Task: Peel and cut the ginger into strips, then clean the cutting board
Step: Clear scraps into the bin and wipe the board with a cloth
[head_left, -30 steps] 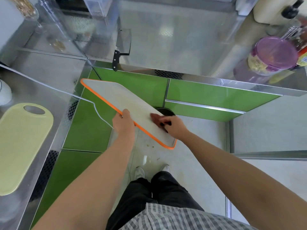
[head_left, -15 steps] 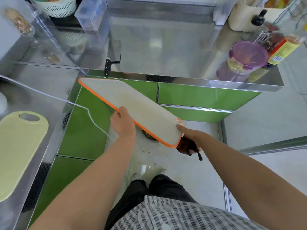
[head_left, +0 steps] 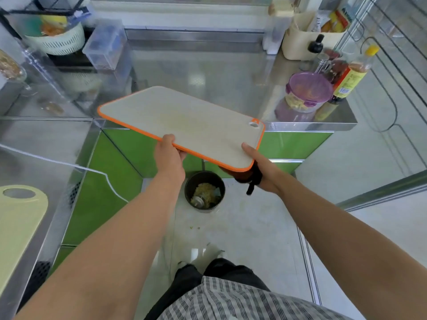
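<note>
Orange edging of the cutting board (head_left: 184, 121) is pinched by the left hand (head_left: 169, 158) at the near long side: the thumb is laid on top and the other fingers are curled under, where they are hidden. At the near right corner the board is gripped by the right hand (head_left: 263, 169), with the thumb pressed flat on the grey surface and the fingers closed below. A dark object (head_left: 251, 184) is also held in this hand under the board, but it cannot be told what it is. The board is carried in the air, almost level, its far part over the steel counter (head_left: 208, 72) and its near part over the floor. A black bin (head_left: 191, 181) with pale scraps inside is seen on the floor just below the near edge, between the two forearms. On the counter at the right, a purple-lidded container (head_left: 308, 88) and a sauce bottle (head_left: 351, 77) are placed close together. A yellow-green board (head_left: 18, 227) is laid on the left counter.
</note>
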A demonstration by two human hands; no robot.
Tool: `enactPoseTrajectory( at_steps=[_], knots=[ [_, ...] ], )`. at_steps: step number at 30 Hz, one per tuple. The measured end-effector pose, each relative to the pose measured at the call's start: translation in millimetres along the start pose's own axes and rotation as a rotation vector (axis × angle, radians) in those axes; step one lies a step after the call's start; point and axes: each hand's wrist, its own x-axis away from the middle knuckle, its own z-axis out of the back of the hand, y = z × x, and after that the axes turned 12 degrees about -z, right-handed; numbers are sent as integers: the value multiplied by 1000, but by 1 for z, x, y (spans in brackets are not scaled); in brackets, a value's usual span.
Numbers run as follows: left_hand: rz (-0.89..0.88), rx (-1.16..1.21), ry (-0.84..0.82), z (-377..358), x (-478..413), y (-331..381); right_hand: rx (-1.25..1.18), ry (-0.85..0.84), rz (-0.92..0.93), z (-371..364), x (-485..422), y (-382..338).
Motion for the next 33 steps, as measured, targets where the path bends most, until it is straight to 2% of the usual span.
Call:
enactPoseTrajectory(
  at_steps=[3,8,15,18,25,29,33],
  knots=[
    [39,32,-44,-16,-4,-12,81,-51,-37,6,-3,6],
    [123,48,-101,-43,-17,-21,-50,-8,130,16,-27,-21],
    [184,-140,82,-68,-81,-22,13,193,184,35,-79,-84],
    [193,-179,92,-84,-109,-28,-47,252,187,38,-107,-108],
    [280,-197,-82,-143,-190,-17,-252,528,190,30,-174,-164],
    [311,-197,-106,-173,-225,-20,-440,512,241,22,-202,-190],
    [343,-243,-211,-192,-252,-26,-445,562,249,24,-222,-215]
  ],
)
